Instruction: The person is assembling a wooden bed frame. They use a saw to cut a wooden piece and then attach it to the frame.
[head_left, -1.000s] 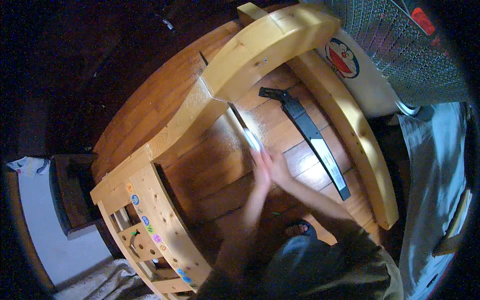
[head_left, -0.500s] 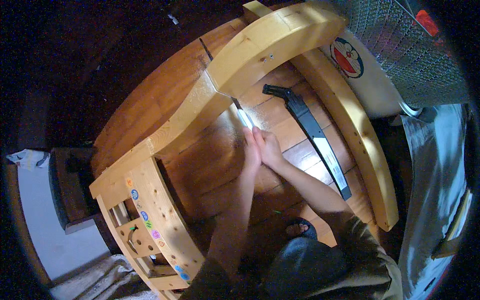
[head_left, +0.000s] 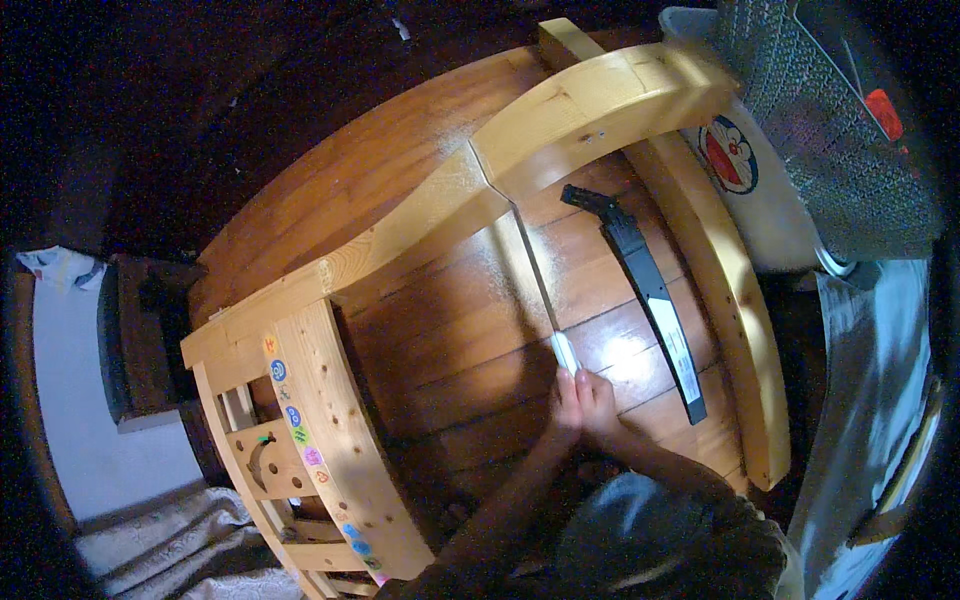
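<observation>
Both hands are wrapped together round the pale handle of a handsaw [head_left: 566,350], close to my body. My left hand [head_left: 565,414] and my right hand [head_left: 598,402] press against each other at the handle's near end. The long thin saw blade runs away from me into a cut across a curved wooden rail [head_left: 425,215]. Pale sawdust [head_left: 548,275] lies on the floor beside the blade, and more shows by the cut's far side.
A slatted wooden panel [head_left: 340,400] with stickers joins the rail at left. Right of the saw lies a long black piece [head_left: 640,270] with a white label. Another wooden beam [head_left: 725,270] curves along the right, near a mesh-covered item [head_left: 840,130] and grey-blue cloth [head_left: 870,370].
My two hands have pulled the saw back toward me, and much more of its blade now shows outside the rail. The view has also shifted slightly.
</observation>
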